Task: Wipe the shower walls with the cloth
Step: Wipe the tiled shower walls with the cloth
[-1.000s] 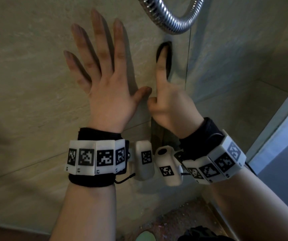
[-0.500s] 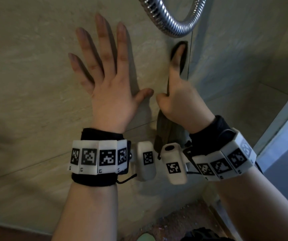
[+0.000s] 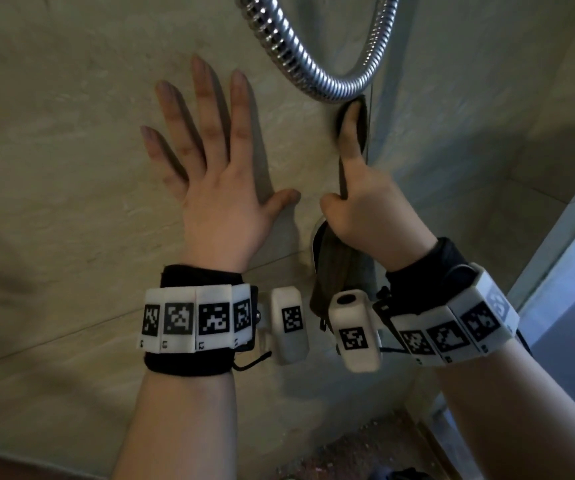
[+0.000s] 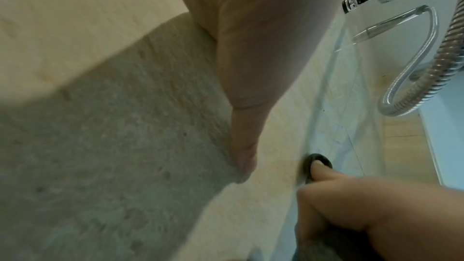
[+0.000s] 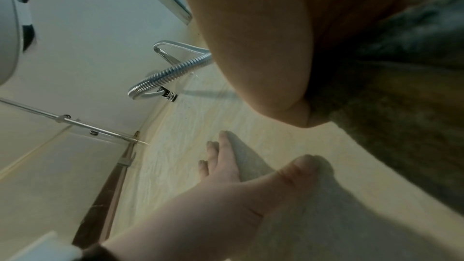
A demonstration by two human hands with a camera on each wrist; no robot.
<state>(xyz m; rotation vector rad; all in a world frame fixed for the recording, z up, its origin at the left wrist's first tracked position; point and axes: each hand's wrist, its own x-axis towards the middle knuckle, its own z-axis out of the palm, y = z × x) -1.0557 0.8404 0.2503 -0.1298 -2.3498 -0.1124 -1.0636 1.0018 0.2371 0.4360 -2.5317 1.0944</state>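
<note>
My left hand [image 3: 216, 188] lies flat on the beige tiled shower wall [image 3: 54, 133], fingers straight and spread, holding nothing. My right hand [image 3: 365, 209] grips a dark cloth [image 3: 334, 271]. Its index finger is stretched out and presses the cloth's top end against the wall at the vertical seam, just under the hose loop. The rest of the cloth hangs bunched below the palm. In the left wrist view the dark cloth [image 4: 308, 163] rings the right fingertip. The right wrist view shows the cloth [image 5: 401, 96] under the right palm and the left hand [image 5: 226, 186] flat on the wall.
A chrome shower hose [image 3: 300, 67] loops down just above the right index finger. The side wall [image 3: 487, 116] meets the tiled wall right of the seam. A glass panel edge [image 3: 563, 237] stands at far right. Speckled floor [image 3: 365, 452] shows below.
My right hand has slid the cloth to the right along the wall, from beside the left thumb to the seam under the hose loop. My left hand stays flat on the wall.
</note>
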